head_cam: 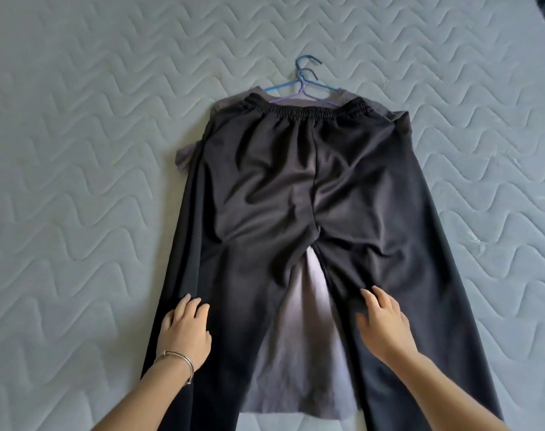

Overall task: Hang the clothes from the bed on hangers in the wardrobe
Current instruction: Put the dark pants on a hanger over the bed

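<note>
Left hand (184, 329) flat, fingers spread, pressing left leg of black pants (296, 188). Right hand (383, 325) same on right leg. Neither grips. Pants on bed (78, 150), over grey shirt (308, 337), hangers (305, 80). Soft, floppy, probably slippery; best hold: stretchy waistband (299, 112).

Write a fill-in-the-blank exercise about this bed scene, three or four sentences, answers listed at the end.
1. The black trousers lie spread flat on top of a ____ garment.
2. Two hangers poke out above the waistband, one purple and one ____.
3. The left hand wears a ____ on its wrist.
4. The right hand rests ____ on a trouser leg, gripping nothing.

Missing words: grey; blue; bracelet; flat
</note>
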A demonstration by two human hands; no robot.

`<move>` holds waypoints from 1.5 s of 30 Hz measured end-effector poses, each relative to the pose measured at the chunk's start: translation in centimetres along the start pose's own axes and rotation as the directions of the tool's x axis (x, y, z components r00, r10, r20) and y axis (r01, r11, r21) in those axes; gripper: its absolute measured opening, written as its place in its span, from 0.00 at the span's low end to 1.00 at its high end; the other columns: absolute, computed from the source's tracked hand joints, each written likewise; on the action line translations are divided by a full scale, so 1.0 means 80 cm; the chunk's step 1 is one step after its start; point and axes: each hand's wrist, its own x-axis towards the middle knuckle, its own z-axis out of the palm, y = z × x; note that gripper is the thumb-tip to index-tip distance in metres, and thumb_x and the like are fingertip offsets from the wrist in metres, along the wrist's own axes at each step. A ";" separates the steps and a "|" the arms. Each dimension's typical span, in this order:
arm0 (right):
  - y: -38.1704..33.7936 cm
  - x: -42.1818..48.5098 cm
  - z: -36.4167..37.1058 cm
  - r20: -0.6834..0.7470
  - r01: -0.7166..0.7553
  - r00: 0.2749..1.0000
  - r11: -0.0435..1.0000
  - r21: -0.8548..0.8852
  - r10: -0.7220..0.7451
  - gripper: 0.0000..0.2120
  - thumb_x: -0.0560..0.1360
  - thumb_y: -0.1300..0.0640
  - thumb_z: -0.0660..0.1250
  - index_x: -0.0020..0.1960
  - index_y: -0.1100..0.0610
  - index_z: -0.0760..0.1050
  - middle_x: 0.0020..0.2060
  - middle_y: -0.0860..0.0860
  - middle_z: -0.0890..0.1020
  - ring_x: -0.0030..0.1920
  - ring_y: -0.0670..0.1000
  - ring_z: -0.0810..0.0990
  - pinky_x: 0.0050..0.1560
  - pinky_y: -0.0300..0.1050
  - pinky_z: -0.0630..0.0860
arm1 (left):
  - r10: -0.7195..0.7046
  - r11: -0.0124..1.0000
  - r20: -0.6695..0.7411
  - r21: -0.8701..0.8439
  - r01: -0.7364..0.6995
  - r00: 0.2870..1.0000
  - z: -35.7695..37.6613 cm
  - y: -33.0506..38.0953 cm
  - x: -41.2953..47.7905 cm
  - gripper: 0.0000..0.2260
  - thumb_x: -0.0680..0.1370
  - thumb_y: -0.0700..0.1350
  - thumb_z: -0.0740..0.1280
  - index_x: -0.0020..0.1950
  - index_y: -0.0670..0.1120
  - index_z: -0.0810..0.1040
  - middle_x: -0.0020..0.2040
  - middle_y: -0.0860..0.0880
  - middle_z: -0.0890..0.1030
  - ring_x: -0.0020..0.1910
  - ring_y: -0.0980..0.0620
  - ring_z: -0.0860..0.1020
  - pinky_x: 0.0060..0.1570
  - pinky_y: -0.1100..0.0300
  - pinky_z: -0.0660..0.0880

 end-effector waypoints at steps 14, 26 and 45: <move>-0.100 -0.201 0.190 0.042 0.179 0.980 0.950 0.256 -0.196 0.16 0.77 0.57 0.61 0.63 0.57 0.72 0.58 0.53 0.77 0.58 0.54 0.74 0.57 0.44 0.70 | -0.282 0.758 -0.059 -0.626 0.185 0.958 0.129 -0.083 -0.162 0.21 0.76 0.39 0.63 0.68 0.43 0.65 0.54 0.46 0.78 0.51 0.45 0.77 0.51 0.54 0.74; -0.227 -0.311 0.320 0.400 -0.423 0.905 0.386 0.820 0.143 0.10 0.72 0.55 0.70 0.52 0.56 0.76 0.47 0.53 0.81 0.48 0.53 0.80 0.50 0.45 0.75 | -0.345 0.400 0.028 -0.900 0.174 0.938 0.134 -0.202 -0.171 0.13 0.81 0.47 0.55 0.58 0.40 0.69 0.53 0.40 0.76 0.55 0.40 0.74 0.52 0.55 0.69; -0.185 -0.407 0.347 0.445 -0.456 0.887 0.083 0.886 0.123 0.10 0.75 0.54 0.66 0.52 0.58 0.79 0.45 0.53 0.85 0.43 0.51 0.82 0.35 0.40 0.76 | 0.057 0.121 0.501 -0.862 0.492 0.864 0.207 -0.274 -0.252 0.14 0.78 0.44 0.64 0.62 0.45 0.70 0.60 0.46 0.77 0.58 0.45 0.76 0.57 0.50 0.74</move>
